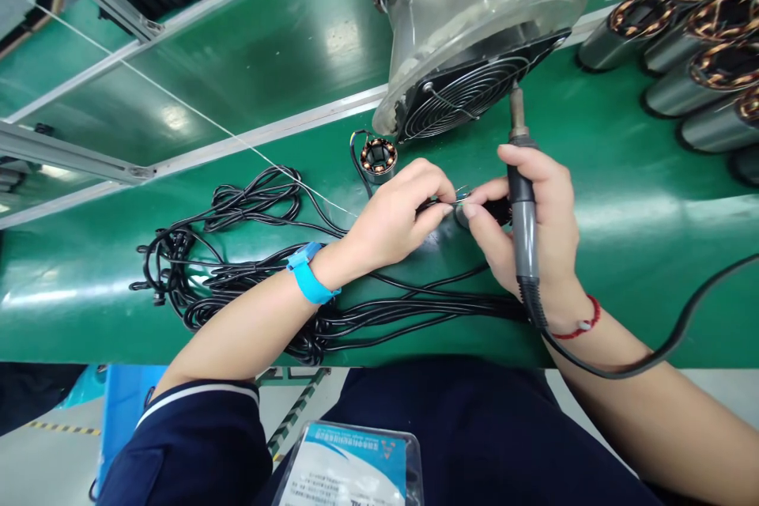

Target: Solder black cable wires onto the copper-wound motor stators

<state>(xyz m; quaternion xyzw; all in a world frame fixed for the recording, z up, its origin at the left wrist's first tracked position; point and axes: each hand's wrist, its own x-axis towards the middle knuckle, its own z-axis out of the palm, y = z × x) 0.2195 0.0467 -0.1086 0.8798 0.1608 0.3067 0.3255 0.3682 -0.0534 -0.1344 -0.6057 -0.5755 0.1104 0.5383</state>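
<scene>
Your left grip [397, 213] pinches fine wires [462, 196] between thumb and fingers; your right grip [549, 213] meets them from the other side, fingertips drawn together, cradling the soldering iron [525, 233], tip toward the desk's [646, 253] far edge. Black cables [415, 307] lie toward the near edge.

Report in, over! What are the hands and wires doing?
Left hand pinching thin wires. Right hand gripping soldering iron, tip toward the fan guard. Black cables spread beneath left forearm.
</scene>
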